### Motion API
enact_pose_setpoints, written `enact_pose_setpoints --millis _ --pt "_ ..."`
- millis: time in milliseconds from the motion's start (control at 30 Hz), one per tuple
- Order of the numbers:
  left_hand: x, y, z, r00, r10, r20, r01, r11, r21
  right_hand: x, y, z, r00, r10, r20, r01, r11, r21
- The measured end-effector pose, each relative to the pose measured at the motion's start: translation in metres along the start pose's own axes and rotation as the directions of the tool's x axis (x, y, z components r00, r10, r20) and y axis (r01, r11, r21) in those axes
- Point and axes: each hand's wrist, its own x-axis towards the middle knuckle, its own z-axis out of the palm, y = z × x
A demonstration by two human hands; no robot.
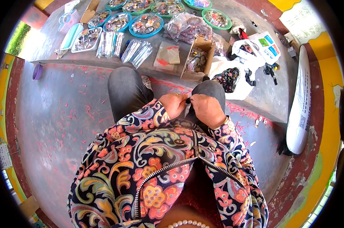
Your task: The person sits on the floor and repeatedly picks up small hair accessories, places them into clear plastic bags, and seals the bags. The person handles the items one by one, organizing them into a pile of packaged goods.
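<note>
My left hand (173,105) and my right hand (208,110) meet over my lap, between my knees. The fingers of both are pinched together, almost touching. A small dark piece (188,101) shows between the fingertips, too small for me to name. Beyond my right knee, an open cardboard box (186,69) holds small packed items. To its left lies a stack of flat clear plastic bags (167,57) with red strips on it. A white plastic bag (242,93) with a bundle of black cords (228,79) lies at the right of the box.
Several round basins (134,31) of small items stand on the raised ledge, near bundles of long plastic packets (137,53) and a white tray (74,49). A purple bowl (37,71) sits far left. Red scraps litter the floor (65,125). A long white wrapped roll (299,102) leans at the right.
</note>
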Motion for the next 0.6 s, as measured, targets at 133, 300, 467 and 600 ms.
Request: enact_pose_setpoints --millis 133,300,467,600 --pt "0.000 0.002 0.000 0.997 -0.069 0.036 0.071 0.994 -0.077 0.001 0.003 0.002 0.996 -0.043 -0.078 0.049 0.996 0.079" --pt "0.001 -0.002 -0.001 0.956 -0.225 0.187 0.284 0.868 -0.406 0.001 -0.004 -0.002 0.994 0.003 -0.113 0.014 0.989 0.145" --pt "0.000 -0.004 0.002 0.947 -0.232 0.223 0.319 0.757 -0.570 0.002 -0.004 -0.002 0.997 0.074 0.006 -0.074 0.979 0.188" --pt "0.000 -0.015 0.008 0.958 -0.195 0.210 0.282 0.768 -0.575 0.005 0.000 -0.005 0.971 0.086 0.224 -0.162 0.925 0.345"
